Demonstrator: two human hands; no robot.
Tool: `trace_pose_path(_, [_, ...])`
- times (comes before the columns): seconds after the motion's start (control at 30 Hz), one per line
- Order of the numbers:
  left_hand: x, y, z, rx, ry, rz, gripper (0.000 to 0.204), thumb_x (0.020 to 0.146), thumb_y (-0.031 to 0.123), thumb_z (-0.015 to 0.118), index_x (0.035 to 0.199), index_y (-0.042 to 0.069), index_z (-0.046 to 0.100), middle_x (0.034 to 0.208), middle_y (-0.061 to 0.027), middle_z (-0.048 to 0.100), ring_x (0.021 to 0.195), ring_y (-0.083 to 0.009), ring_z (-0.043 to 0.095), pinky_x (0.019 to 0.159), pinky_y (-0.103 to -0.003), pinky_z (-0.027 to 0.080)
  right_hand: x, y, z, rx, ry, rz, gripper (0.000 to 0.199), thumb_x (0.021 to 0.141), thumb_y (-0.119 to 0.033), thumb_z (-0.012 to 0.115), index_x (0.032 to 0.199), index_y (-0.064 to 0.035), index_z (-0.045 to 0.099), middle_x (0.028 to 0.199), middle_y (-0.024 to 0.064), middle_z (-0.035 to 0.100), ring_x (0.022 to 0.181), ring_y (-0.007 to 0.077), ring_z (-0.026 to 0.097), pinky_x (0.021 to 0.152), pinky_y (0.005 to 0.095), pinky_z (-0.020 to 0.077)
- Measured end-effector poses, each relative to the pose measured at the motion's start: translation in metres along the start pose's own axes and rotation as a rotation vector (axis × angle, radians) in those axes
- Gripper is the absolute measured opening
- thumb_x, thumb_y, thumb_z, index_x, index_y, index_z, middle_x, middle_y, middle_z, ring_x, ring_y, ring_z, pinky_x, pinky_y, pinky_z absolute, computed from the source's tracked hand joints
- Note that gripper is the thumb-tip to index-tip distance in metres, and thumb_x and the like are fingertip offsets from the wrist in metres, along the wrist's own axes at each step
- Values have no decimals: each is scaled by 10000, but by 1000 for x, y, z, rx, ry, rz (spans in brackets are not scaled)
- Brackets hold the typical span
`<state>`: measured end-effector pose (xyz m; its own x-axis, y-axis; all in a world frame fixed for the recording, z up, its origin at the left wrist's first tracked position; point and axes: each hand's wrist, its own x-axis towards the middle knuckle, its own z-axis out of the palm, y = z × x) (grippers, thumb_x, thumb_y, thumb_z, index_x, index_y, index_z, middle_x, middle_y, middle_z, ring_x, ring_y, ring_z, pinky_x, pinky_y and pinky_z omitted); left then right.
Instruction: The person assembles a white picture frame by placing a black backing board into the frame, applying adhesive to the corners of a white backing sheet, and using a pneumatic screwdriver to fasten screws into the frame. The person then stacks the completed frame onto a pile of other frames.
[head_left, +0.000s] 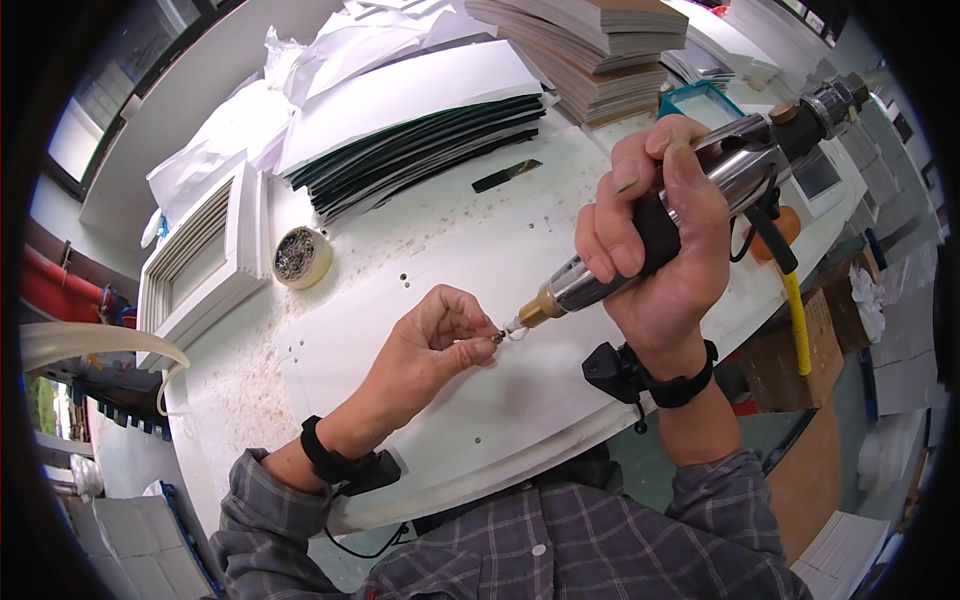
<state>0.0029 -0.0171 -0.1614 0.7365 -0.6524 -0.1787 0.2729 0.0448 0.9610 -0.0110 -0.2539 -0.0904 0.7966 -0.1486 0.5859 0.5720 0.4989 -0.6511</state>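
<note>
One small tub (pixel 301 257), metal screws inside

A white bench (pixel 260 370), speckled with sawdust, fills the middle. At its far side lie stacks of white and dark green sheets (pixel 420 140) and a pile of brown boards (pixel 600 50). A white louvred frame (pixel 200 260) rests at the left edge, a small round tin (pixel 301 257) beside it. A window (pixel 75 135) shows at upper left. Cardboard boxes (pixel 800 340) stand on the floor at the right. Daylight is even and soft.
</note>
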Motion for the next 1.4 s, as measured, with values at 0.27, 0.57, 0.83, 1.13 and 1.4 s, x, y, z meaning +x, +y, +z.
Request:
trace_pose_path(0.27, [46,23,8,385,48,141,194,980,34,690,1123,37,559,1023,-45,683,941,-109,653,862,-283,551,37,-6,7,-251,-43,-18,191,1066,-277,541,1055,-92,493,926,56,554,490,67,445,477,252,416])
trace_pose_path(0.57, [121,11,9,733,36,251,222,975,12,557,1196,15,548,1164,-180,744,1054,-312,710,923,-388,542,66,31,-19,-483,-69,51,163,976,-184,674,906,-41,642,795,39,632,550,62,573,499,238,448])
trace_pose_path(0.83, [133,5,8,681,38,216,239,981,10,493,1214,-5,543,1164,-200,737,1102,-328,704,951,-395,525,73,42,-31,-452,9,48,162,958,-188,707,908,-42,657,666,-20,594,509,46,524,472,231,435])
trace_pose_path(1.13, [130,4,8,673,42,225,268,993,-14,495,1258,23,506,1215,-141,683,1110,-217,670,954,-334,514,74,48,-41,-444,-9,83,193,955,-197,718,834,-65,649,600,-45,566,496,36,503,459,228,406])
trace_pose_path(1.4, [132,-8,-6,599,12,225,432,981,-53,449,1401,46,432,1334,-125,573,1179,-203,595,1003,-355,498,66,59,-40,-527,-24,121,286,931,-267,770,753,-86,639,574,-52,554,500,42,519,487,228,400])
